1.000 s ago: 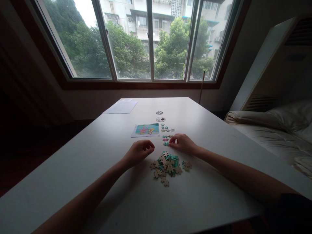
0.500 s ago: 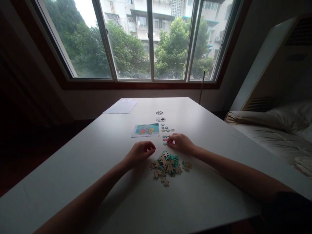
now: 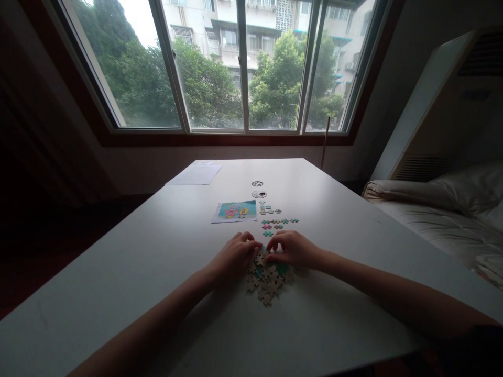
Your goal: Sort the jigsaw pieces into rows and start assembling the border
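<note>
A loose pile of jigsaw puzzle pieces, mostly grey-brown backs with some teal faces, lies on the white table. My left hand bends over the pile's left far edge, index finger stretched toward its top. Its thumb is hidden, and no piece shows in its fingers. At the top right of the pile, my right hand curves down with thumb and index finger apart, the tips at the pieces. Nothing plainly shows between them. Just beyond lie short rows of sorted puzzle pieces, teal and pink.
Left of the rows is a cartoon picture sheet. Two round discs lie farther back, and white papers sit at the far left corner. A pale sofa stands right of the table; a window is behind it.
My right hand has moved back from the sorted rows to the pile, uncovering more pieces there. My left hand has moved right, onto the pile's edge.
</note>
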Demonstrator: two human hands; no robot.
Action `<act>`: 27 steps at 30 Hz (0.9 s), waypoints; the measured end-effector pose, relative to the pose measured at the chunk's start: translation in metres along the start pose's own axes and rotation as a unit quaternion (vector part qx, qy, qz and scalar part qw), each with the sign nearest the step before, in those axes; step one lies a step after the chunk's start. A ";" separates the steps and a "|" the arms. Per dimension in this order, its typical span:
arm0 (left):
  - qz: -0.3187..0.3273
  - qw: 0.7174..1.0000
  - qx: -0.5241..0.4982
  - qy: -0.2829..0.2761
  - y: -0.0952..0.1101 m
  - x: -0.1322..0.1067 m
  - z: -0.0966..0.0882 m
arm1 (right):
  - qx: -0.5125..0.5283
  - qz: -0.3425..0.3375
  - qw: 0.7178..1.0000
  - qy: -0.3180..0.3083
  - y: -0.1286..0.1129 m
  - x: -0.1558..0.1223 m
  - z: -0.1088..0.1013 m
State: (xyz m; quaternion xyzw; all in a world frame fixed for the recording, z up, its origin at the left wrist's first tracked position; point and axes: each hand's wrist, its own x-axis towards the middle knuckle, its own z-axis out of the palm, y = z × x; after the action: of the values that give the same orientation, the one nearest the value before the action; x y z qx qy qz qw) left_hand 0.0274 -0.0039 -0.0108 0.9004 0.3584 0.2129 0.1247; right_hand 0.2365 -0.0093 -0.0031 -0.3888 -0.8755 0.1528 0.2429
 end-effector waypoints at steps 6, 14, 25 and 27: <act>0.014 0.999 0.029 -0.040 0.004 -0.003 -0.006 | 0.066 0.007 0.998 0.023 0.000 -0.001 -0.004; 0.035 0.998 -0.040 0.020 0.023 0.002 -0.006 | 0.104 -0.105 0.983 0.105 0.001 -0.021 -0.016; 0.040 0.962 -0.269 0.006 0.029 0.004 -0.007 | 0.118 -0.151 0.970 0.147 -0.001 -0.022 -0.009; 0.029 0.963 -0.267 0.011 0.030 0.005 -0.009 | 0.106 -0.153 0.970 0.155 -0.001 -0.023 -0.009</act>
State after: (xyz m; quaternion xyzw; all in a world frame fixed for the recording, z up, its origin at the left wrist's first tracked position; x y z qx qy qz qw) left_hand 0.0438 -0.0213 0.0093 0.8423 0.2634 0.3139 0.3501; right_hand 0.2540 -0.0260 -0.0026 -0.2409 -0.8549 0.1437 0.4364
